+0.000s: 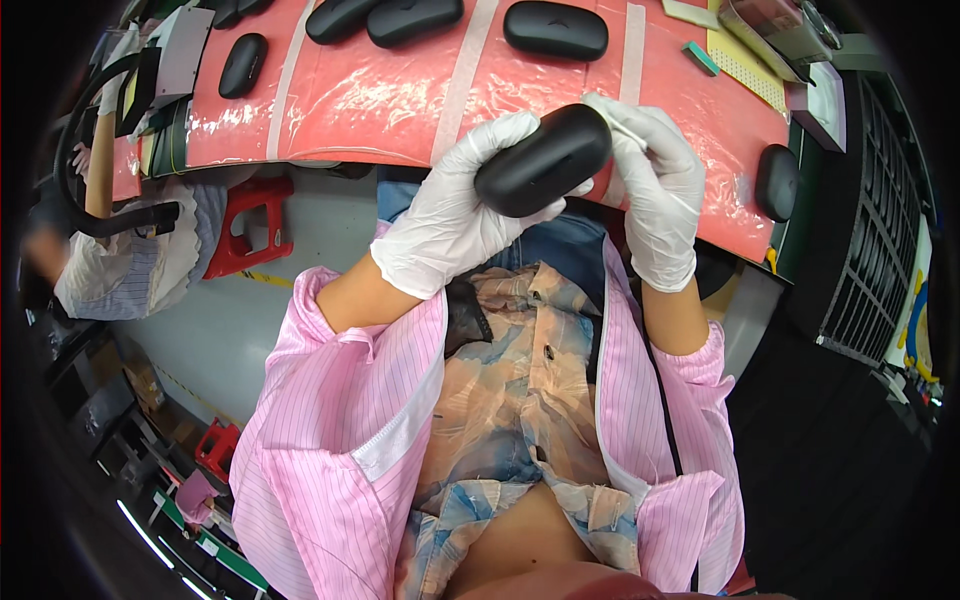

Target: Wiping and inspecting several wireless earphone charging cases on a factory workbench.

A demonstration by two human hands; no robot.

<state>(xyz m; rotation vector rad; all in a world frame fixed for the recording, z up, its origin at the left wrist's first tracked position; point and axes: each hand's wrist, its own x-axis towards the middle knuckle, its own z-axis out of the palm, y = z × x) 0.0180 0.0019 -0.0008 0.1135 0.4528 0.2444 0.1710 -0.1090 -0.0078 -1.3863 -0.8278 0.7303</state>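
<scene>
A smooth black oval case [545, 160] is tilted in the air just off the table's near edge. My left hand [455, 205], in a white glove, is wrapped round its left end and underside. At the case's upper right end is my right hand [655, 185], also gloved, with thumb and fingers pinched together. Something thin and white seems to show between those fingertips, too much like the glove to make out. Behind my hands, another black case [555, 30] lies on the red-covered table [370, 110].
More black cases lie on the table: a small one [243, 65] at left, a pair [412, 18] at the back, one [777, 183] at right. A green block [701, 58] sits near a yellow sheet [745, 70]. Left are a red stool [250, 225] and a co-worker's sleeve [130, 265].
</scene>
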